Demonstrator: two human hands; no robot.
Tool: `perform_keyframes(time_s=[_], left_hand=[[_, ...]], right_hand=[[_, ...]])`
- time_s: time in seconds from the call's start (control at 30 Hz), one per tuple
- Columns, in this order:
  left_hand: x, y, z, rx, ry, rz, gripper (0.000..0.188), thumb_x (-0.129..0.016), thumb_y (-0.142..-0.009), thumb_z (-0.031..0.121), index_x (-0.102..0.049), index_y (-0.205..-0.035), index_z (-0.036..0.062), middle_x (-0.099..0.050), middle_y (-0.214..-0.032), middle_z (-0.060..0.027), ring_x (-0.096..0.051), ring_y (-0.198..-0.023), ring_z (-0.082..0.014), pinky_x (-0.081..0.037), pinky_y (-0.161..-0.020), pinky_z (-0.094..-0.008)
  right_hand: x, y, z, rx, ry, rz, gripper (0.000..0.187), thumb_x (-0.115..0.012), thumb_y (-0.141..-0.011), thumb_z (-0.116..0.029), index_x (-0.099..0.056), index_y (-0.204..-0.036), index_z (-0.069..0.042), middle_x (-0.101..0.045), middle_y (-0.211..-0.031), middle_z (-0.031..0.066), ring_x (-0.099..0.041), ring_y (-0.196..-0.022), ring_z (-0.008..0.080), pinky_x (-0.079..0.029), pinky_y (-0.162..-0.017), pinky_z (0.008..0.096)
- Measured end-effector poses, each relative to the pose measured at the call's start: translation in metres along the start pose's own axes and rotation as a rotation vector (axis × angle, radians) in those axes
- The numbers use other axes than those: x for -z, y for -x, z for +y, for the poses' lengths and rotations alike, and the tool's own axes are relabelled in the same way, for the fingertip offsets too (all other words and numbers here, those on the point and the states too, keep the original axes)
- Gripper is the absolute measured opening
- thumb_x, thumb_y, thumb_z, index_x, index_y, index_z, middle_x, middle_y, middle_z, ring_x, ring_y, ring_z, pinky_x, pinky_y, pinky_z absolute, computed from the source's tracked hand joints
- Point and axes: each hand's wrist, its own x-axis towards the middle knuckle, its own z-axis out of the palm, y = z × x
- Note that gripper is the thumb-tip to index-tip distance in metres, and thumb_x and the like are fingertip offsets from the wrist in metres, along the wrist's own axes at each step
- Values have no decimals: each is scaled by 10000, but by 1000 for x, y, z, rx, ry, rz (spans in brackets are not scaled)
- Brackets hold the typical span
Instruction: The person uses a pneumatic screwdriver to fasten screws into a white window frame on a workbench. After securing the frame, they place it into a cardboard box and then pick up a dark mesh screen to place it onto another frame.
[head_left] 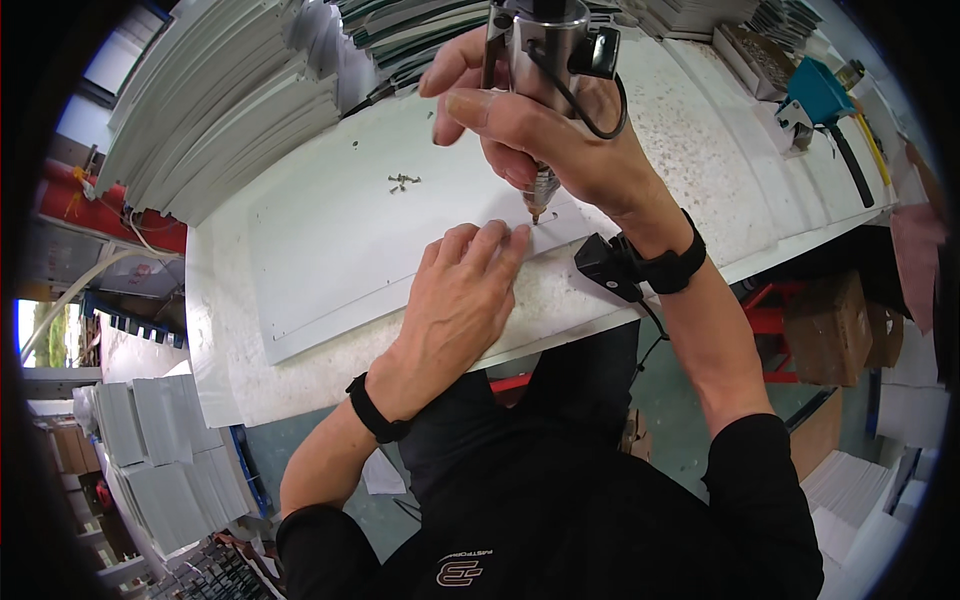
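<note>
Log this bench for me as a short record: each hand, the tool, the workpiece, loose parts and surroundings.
Left hand: fingers spread on the white panel, near its close edge
Right hand: wrapped around a silver power screwdriver
Tool position: tip pointing down at the panel, just right of the left fingertips; contact unclear
Workpiece: white panel, flat on the white worktable
Loose parts: small pile of screws on the panel
Back left: stacked pale panels
Right end: teal tool with black handle
</note>
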Motion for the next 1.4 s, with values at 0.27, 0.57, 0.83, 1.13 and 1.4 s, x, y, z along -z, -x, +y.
perform_keyframes(time_s=[0.27,0.57,0.83,1.13,1.4], left_hand=[[70,-38,-63,111,55,38,215,-684,-921,124,-715,-1120,47,-714,-1014,-132,-675,-958,-323,-538,-837,-405],[19,-110,-149,148,94,-31,179,-642,-933,86,-698,-1073,-10,-697,-977,-202,-665,-944,-394,-522,-838,-464],[2,-123,-160,51,-58,-66,104,-606,-898,58,-641,-961,-17,-687,-948,-219,-654,-867,-421,-517,-799,-479],[72,-60,-125,193,245,-6,100,-647,-913,38,-562,-933,-11,-663,-816,-151,-640,-735,-283,-519,-707,-362],[89,111,-92,737,863,364,78,-668,-967,-14,-617,-1025,-11,-715,-923,-75,-689,-878,-140,-574,-806,-304]], right_hand=[[29,-4,-21,143,-10,104,435,-513,-1024,-261,-562,-1329,45,-679,-958,104,-451,-494,49,-393,-478,226],[38,-8,-1,87,-232,203,396,-626,-981,-212,-565,-1258,65,-679,-854,125,-496,-458,83,-419,-428,242],[43,-4,9,72,-202,237,394,-623,-985,-213,-559,-1261,62,-673,-852,117,-488,-453,83,-416,-426,237],[21,0,12,245,-326,143,443,-468,-1061,-253,-489,-1372,62,-621,-977,73,-406,-490,35,-393,-448,204],[-63,-18,10,317,-629,-68,381,-387,-1091,-233,-506,-1344,25,-567,-956,49,-388,-522,55,-415,-469,228]])
